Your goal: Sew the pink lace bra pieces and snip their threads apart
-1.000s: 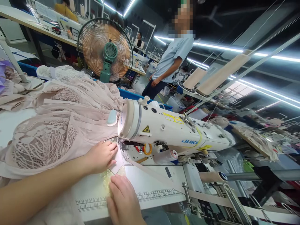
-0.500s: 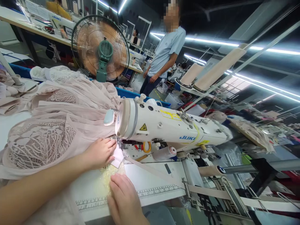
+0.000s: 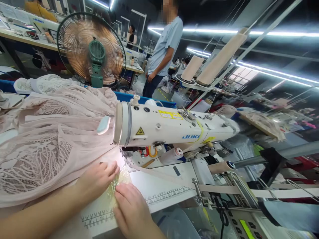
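Observation:
In the head view my left hand (image 3: pixel 98 177) lies on the machine bed just below the needle area, fingers bent and pressed onto pale beige sheer fabric (image 3: pixel 82 149). My right hand (image 3: pixel 134 204) is beside it, fingers together and curled at the edge of a crinkled yellowish clear patch (image 3: pixel 112 194); anything between its fingers is hidden. In front of both hands is a white JUKI sewing machine (image 3: pixel 159 124), its lamp lighting the needle area. A narrow beige band (image 3: pixel 164 177) runs from the presser foot to a guide on the right.
Beige lace garments (image 3: pixel 37 159) are heaped left of the machine. A large fan (image 3: pixel 92 49) stands behind them. Thread cones (image 3: pixel 221 58) rise on a stand at the back. A person in a light blue shirt (image 3: pixel 165 46) stands beyond the machine. A printed ruler (image 3: pixel 169 196) crosses the bed.
My left hand has drawn back from the needle towards me, its fingers now more bent. The pale square by the needle is less visible. My view has shifted slightly right.

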Motion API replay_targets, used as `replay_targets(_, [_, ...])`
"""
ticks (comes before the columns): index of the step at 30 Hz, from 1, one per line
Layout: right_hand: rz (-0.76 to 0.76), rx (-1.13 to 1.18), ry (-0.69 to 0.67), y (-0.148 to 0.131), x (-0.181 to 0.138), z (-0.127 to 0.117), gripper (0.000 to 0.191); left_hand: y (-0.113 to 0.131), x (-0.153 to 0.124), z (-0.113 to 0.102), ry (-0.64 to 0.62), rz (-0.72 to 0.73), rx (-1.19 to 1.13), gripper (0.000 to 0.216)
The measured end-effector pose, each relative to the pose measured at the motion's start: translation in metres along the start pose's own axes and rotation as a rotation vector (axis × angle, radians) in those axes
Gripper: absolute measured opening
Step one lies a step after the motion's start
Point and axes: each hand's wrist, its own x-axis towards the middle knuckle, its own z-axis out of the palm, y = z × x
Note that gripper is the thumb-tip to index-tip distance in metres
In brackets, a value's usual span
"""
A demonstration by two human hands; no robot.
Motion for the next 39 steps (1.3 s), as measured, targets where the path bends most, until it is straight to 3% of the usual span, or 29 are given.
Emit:
replay_targets(3, [0.006,0.010,-0.015,0.001,0.000,0.000,0.034,0.003,-0.011,0.004,-0.030,-0.027,0.081,0.047])
replay_targets(8, [0.021,0.035,-0.034,0.002,-0.002,0.003,0.033,-0.007,-0.015,-0.003,-0.072,-0.006,-0.027,0.048])
replay_targets(20, [0.028,0.062,0.003,0.004,-0.002,0.005,0.030,-0.048,0.000,-0.003,-0.061,0.081,-0.123,0.062])
replay_targets(25, [0.046,0.094,0.033,0.005,-0.004,0.010,0.030,-0.057,0.006,-0.004,-0.097,0.087,-0.052,0.059])
replay_targets(33, [0.035,0.110,0.061,0.004,-0.001,0.009,0.029,-0.074,0.013,0.006,-0.049,0.075,-0.028,0.047])
replay_targets(39, [0.021,0.115,0.091,0.007,0.000,0.007,0.022,-0.084,0.017,0.007,-0.089,-0.002,-0.054,0.050])
